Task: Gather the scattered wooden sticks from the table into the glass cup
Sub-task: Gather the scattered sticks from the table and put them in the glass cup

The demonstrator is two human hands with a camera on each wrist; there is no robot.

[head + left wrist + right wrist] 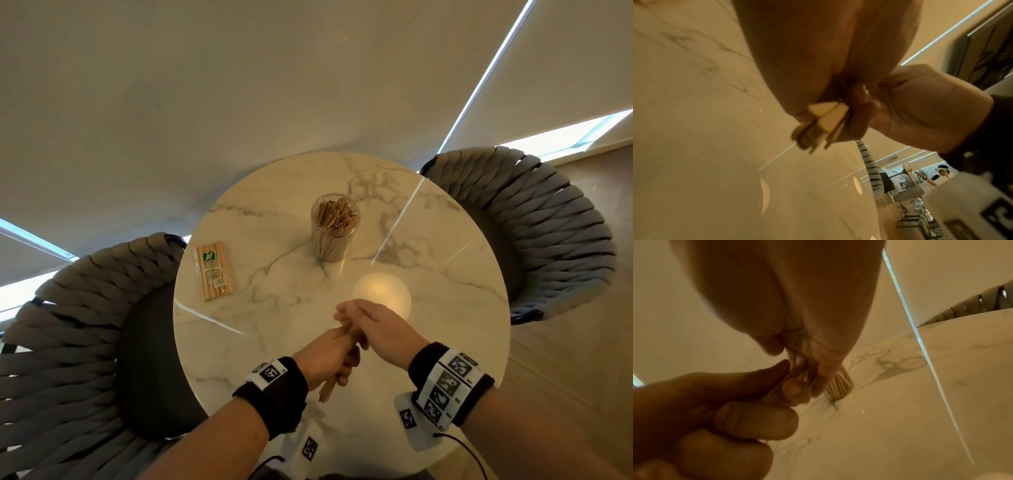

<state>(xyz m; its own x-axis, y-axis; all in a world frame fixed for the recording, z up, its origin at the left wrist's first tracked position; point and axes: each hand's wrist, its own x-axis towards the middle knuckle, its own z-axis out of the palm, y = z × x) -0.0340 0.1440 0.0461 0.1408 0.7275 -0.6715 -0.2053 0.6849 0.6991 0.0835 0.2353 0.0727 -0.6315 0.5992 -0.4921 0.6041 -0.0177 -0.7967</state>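
Observation:
A bundle of wooden sticks stands upright in my left hand, whose fingers curl round its middle above the near part of the marble table. My right hand meets it from the right, thumb and fingers closed on the bundle's upper ends. In the left wrist view the cut stick ends poke out below my palm, with the right hand beside them. The glass cup, full of sticks, stands upright mid-table beyond both hands; its base shows behind my right fingertips.
A sealed pack of sticks lies flat at the table's left side. Woven grey chairs stand at the left and the far right of the round top. Wrist cables hang by the near edge.

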